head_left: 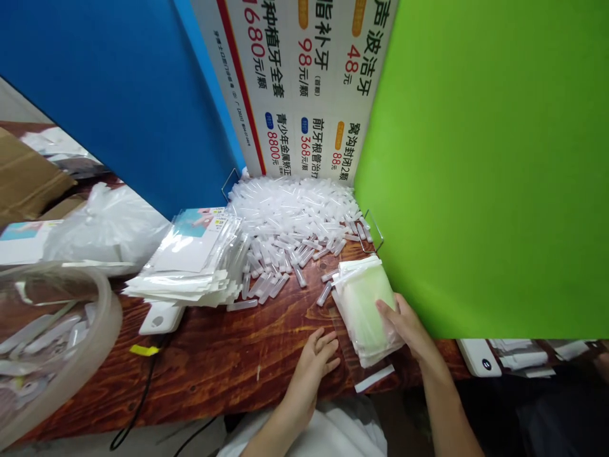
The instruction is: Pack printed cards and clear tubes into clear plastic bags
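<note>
A stack of clear plastic bags, greenish in the middle with white top edges, lies at the table's front right. My right hand grips its right edge, thumb on top and the other fingers mostly hidden. Under the stack, a flat clear bag with a white strip sticks out toward me. My left hand is held open, fingers apart and holding nothing, just left of the stack. Beyond both hands spreads a heap of small translucent capped tubes, with several loose ones near the stack.
Left of the heap, a pile of bagged cards sits above a white device with a black cable. A clear tub and a tied white bag stand farther left. Blue and green panels flank a printed board.
</note>
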### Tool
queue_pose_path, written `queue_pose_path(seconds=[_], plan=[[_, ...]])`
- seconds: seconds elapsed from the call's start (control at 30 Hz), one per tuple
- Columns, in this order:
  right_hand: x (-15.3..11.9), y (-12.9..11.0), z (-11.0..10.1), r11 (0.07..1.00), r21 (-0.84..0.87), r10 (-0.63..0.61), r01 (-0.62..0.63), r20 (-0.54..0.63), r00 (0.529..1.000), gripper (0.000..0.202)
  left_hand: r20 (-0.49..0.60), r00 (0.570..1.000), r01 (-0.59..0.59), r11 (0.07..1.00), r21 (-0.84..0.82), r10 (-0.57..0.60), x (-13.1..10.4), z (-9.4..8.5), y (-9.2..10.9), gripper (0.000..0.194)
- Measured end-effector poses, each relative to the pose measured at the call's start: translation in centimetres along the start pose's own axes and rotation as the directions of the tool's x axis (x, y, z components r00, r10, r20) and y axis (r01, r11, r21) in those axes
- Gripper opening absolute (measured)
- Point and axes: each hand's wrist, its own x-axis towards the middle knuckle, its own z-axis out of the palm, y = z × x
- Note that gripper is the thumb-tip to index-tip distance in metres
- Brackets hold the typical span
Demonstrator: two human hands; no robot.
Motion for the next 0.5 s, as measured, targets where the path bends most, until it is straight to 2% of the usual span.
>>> queue_pose_path(seconds=[0.13,0.23,0.37,0.43,0.5], plan=[[-0.3,0.8,0.0,0.997,0.073,-0.011,0.008,0.040,0.999,0.056,0.035,0.999,-0.011,1.000,0.007,0.011,1.3,2.0,-0.2,0.061],[-0.4,1.4,0.0,0.994,0.113,-0.014,0.007,0.055,0.998,0.058,0.021,1.000,-0.019,0.998,0.064,0.018,2.3,2.9,-0.4,0.060],[-0.6,1.6,-0.1,0.985,0.174,-0.010,-0.002,0.068,0.998,0.056,0.058,0.997,-0.059,0.982,0.180,0.049,2.6,3.5,0.4,0.045],[-0.7,1.6,-0.1,0.982,0.191,-0.004,-0.005,0.047,0.999,0.055,0.093,0.995,-0.059,0.983,0.176,0.043,2.4,3.7,1.0,0.037],[-0.9,1.6,0.0,0.979,0.205,0.005,-0.011,0.031,1.000,0.055,0.105,0.994,-0.032,0.987,0.160,0.015,2.3,3.9,1.2,0.039]])
